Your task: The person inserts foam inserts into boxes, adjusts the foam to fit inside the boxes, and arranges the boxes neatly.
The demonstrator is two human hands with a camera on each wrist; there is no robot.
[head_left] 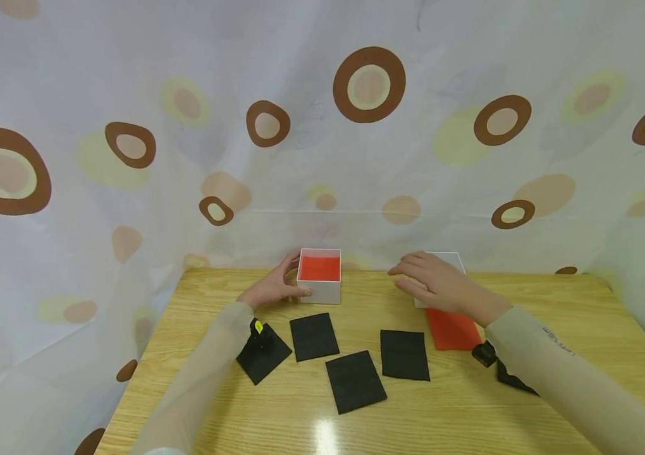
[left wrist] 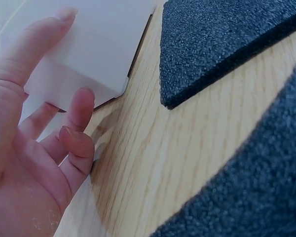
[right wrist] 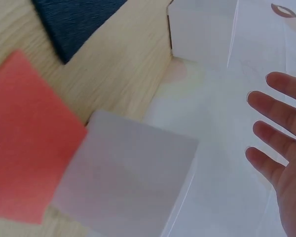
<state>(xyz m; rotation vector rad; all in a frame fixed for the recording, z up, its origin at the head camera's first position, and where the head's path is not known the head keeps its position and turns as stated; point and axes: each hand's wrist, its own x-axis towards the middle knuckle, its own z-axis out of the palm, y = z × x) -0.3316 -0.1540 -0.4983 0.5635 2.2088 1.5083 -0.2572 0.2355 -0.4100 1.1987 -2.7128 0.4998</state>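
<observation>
My left hand (head_left: 275, 285) holds a small white open-topped box (head_left: 321, 292) at its left side, the thumb on the front face and the other fingers around the far side. Inside that box lies a red square (head_left: 320, 268). In the left wrist view the thumb lies against the white wall of the box (left wrist: 103, 39), with the lower fingers bent beside its corner. My right hand (head_left: 442, 284) hovers with spread fingers over a second white box (head_left: 449, 258), which it partly hides. Nothing is in its grasp. Another red square (head_left: 452, 332) lies in front of this second box.
Several black foam squares lie on the wooden table (head_left: 277, 411): one by the left wrist (head_left: 265, 359), others in the middle, such as this black square (head_left: 355, 382), and one partly under the right sleeve (head_left: 513, 380). A patterned curtain (head_left: 322, 158) hangs behind the table's far edge.
</observation>
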